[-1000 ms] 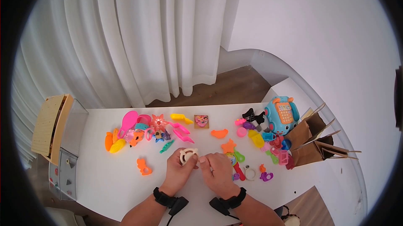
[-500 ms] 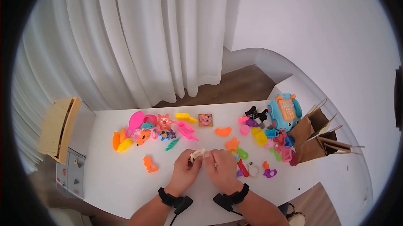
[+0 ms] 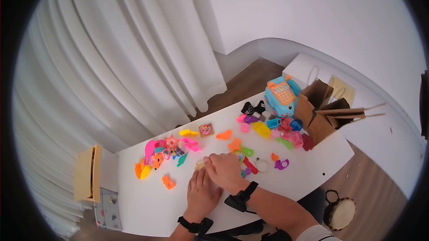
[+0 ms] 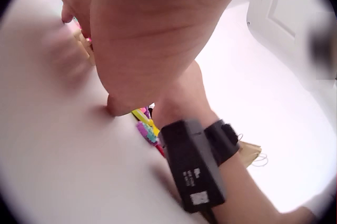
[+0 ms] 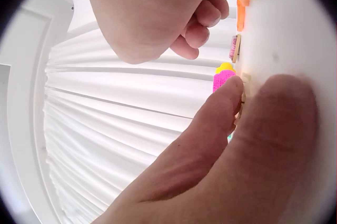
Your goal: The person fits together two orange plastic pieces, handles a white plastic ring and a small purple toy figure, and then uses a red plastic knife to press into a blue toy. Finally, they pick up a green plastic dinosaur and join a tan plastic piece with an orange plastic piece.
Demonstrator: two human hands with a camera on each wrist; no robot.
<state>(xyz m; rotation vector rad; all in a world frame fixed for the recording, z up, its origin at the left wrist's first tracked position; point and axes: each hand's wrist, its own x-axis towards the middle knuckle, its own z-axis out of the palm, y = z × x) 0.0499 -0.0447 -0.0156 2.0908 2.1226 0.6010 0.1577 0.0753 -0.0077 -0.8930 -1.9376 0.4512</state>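
Note:
A small cream-coloured piece with openings in it [image 3: 199, 165] lies on the white table in front of the hands, partly covered by fingers. My left hand [image 3: 203, 198] reaches it with straight fingers laid low along the table, fingertips right at its near edge. In the right wrist view, a left fingertip overlaps the cream piece [image 5: 246, 84]. Above the left hand, my right hand [image 3: 227, 172] overlaps the piece's right side in the head view. Several curled right fingers [image 5: 196, 34] show in the right wrist view, with nothing visible in their grasp.
Colourful toys, among them a pink scoop [image 3: 191, 144] and an orange toy [image 3: 168, 182], lie left. More toys, a blue toy phone [image 3: 281, 97] and brown paper bags [image 3: 315, 111] stand right. A small picture block [image 3: 206, 130] sits behind; a wooden-topped box [image 3: 87, 174] is far left.
The cream piece, earlier held up between both hands, is now down on the table. My left hand has straightened its fingers, and the right has risen over it. The head view has tilted.

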